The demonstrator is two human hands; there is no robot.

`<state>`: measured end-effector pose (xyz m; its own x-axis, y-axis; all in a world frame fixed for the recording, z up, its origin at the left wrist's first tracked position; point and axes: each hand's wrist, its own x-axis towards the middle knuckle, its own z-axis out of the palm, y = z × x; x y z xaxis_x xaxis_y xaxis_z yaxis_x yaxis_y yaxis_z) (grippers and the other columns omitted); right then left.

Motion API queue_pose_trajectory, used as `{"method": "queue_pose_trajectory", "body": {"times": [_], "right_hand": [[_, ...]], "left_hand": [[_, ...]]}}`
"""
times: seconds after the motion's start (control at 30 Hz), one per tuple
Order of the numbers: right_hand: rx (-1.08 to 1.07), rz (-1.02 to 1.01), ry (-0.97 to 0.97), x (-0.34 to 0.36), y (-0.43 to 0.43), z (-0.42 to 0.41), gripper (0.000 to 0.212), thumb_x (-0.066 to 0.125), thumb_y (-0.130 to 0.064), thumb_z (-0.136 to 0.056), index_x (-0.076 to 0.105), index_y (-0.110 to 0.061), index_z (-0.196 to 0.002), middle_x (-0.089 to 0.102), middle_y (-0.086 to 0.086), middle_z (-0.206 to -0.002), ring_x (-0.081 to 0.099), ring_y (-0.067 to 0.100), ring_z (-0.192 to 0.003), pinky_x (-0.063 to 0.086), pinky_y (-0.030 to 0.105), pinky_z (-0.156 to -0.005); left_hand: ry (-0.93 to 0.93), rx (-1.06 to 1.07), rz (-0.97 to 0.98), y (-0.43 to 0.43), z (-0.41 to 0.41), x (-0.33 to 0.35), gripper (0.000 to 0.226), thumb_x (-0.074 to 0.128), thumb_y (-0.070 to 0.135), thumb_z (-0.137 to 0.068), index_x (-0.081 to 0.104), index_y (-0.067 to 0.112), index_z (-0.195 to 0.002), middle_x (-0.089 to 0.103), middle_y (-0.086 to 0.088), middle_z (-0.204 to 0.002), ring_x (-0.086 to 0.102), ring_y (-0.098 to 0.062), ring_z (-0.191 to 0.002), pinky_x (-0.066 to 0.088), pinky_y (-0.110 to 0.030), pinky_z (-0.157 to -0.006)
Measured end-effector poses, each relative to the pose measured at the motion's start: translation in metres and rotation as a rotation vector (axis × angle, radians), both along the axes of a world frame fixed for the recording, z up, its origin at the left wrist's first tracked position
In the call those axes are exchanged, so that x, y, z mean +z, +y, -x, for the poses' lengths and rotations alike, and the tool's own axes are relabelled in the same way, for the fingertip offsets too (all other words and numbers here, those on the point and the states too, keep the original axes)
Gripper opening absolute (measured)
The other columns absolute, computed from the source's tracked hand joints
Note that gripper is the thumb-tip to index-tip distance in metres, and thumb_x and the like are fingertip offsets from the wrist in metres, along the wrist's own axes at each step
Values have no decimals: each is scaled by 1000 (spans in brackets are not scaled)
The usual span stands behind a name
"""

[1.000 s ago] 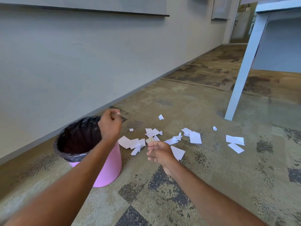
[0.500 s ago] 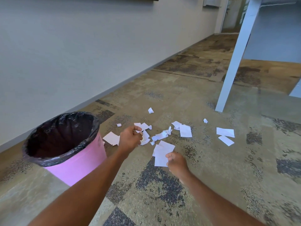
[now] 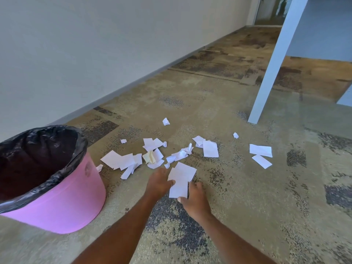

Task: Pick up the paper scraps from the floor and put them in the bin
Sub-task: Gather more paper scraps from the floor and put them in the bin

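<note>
A pink bin (image 3: 62, 206) lined with a black bag stands on the carpet at the left, its mouth open. Several white paper scraps (image 3: 118, 160) lie scattered to the right of it, with more at the middle (image 3: 210, 148) and far right (image 3: 260, 150). One larger white scrap (image 3: 182, 178) is just above the floor in front of me. My right hand (image 3: 196, 201) pinches its lower right edge between thumb and fingers. My left hand (image 3: 159, 183) is curled at its left edge, thumb on the paper.
A white table leg (image 3: 272, 63) slants down to the floor at the right, behind the scraps. A pale wall (image 3: 95, 54) with a skirting board runs along the left, close behind the bin. Patterned carpet (image 3: 247, 216) covers the floor.
My left hand has come away from the bin's rim, over to the scraps and onto the sheet. My right hand took hold of that sheet. My view has dropped lower and nearer.
</note>
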<state>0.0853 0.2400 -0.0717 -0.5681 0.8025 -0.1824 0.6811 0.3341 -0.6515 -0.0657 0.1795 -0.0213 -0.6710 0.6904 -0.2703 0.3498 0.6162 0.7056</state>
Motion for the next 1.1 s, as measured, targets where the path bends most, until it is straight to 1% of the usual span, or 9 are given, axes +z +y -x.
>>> {"method": "queue_pose_trajectory", "body": {"times": [0.07, 0.2, 0.33, 0.5, 0.63, 0.73, 0.83, 0.93, 1.1], "right_hand": [[-24, 0, 11, -2, 4, 2, 41, 74, -33, -90, 58, -19, -125, 46, -1, -124, 61, 18, -100, 58, 36, -83], [-55, -48, -12, -4, 10, 4, 35, 71, -33, -92, 59, -21, -122, 48, -3, -124, 63, 20, -93, 54, 36, -72], [-23, -113, -48, -6, 15, 7, 44, 70, -38, -94, 56, -30, -135, 49, -7, -122, 63, 19, -94, 52, 34, -69], [7, -128, -28, -5, 29, 15, 40, 74, -35, -95, 63, -32, -133, 56, -7, -123, 64, 17, -102, 58, 39, -81], [-13, -274, -36, 1, 52, 24, 37, 70, -22, -98, 64, -27, -134, 52, -5, -129, 57, 15, -112, 57, 31, -74], [22, -292, -41, 3, 72, 30, 51, 67, -18, -99, 50, -20, -147, 48, 1, -144, 53, 21, -129, 59, 38, -88], [101, -275, -112, 3, 81, 34, 63, 67, -33, -100, 41, -14, -154, 44, 6, -156, 35, 29, -147, 45, 43, -111], [140, -360, -188, -1, 80, 38, 65, 66, -42, -99, 42, -14, -153, 48, 5, -154, 38, 28, -141, 42, 40, -112], [166, -404, -191, 1, 71, 39, 55, 72, -24, -96, 53, -17, -147, 56, 2, -138, 49, 24, -122, 51, 37, -95]], "left_hand": [[23, -4, 16, 6, -3, -14, 52, 86, 26, -85, 64, 13, -130, 70, -5, -123, 63, -23, -104, 51, -31, -86], [119, 28, 58, 16, 0, -34, 66, 91, 45, -73, 63, 21, -127, 65, -3, -121, 63, -25, -111, 58, -44, -91], [123, 7, 58, 22, 0, -40, 67, 92, 42, -74, 63, 25, -132, 67, -3, -124, 62, -26, -117, 53, -36, -88], [58, 53, 42, 24, 3, -47, 45, 89, 32, -79, 70, 23, -119, 73, 0, -114, 66, -22, -103, 50, -32, -78], [8, 91, -6, 24, 4, -49, 27, 84, 28, -85, 72, 19, -108, 74, 1, -103, 66, -19, -93, 47, -30, -74], [-31, 134, -72, 21, 5, -50, 28, 79, 29, -91, 67, 18, -115, 69, 4, -101, 66, -20, -93, 52, -31, -79], [-107, 203, -169, 17, 9, -49, 34, 75, 32, -95, 66, 21, -126, 73, 0, -111, 71, -23, -99, 62, -44, -87], [-118, 205, -209, 14, 14, -49, 40, 72, 36, -98, 67, 21, -135, 74, 0, -122, 69, -24, -112, 57, -45, -99], [-237, 206, -232, 9, 16, -43, 29, 71, 35, -99, 68, 29, -127, 74, 5, -116, 69, -20, -108, 57, -46, -97]]}}
